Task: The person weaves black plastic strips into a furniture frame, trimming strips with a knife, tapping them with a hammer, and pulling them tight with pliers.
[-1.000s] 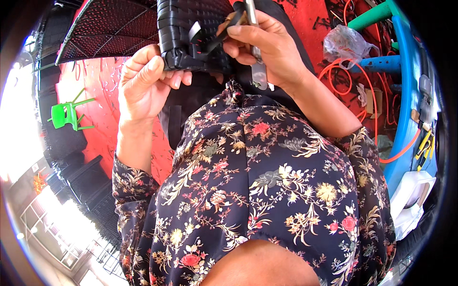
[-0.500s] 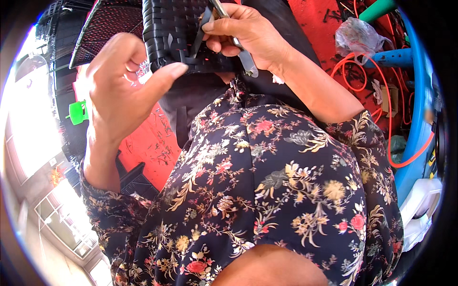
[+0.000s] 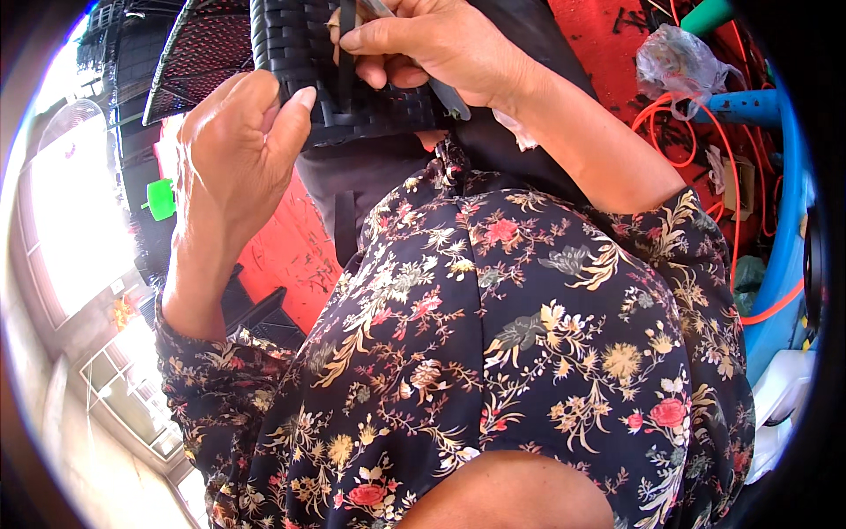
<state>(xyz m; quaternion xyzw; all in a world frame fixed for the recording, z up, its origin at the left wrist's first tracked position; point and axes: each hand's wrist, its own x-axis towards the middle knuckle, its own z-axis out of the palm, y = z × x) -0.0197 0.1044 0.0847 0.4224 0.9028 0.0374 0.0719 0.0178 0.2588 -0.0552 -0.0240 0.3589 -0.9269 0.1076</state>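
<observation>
Right hand [image 3: 432, 40] pinching flat black strip [image 3: 346, 81], slim silver metal tool [image 3: 452, 103] in same grip.
Black woven-strip panel [image 3: 300, 40] beneath its fingers; left hand [image 3: 231, 132] curled at panel's left edge, can't tell if gripping.

open strip of red floor [image 3: 304, 238] between my left forearm [image 3: 203, 251] and patterned shirt [image 3: 546, 353], woven black panel [image 3: 295, 44] blocking far middle between my left fingers [image 3: 289, 123] and right fingers [image 3: 379, 37], metal tool [image 3: 451, 101] jutting nearward, plastic bag [image 3: 674, 66] cluttering far right, orange hose [image 3: 775, 308] and blue frame [image 3: 786, 229] barring right edge
</observation>
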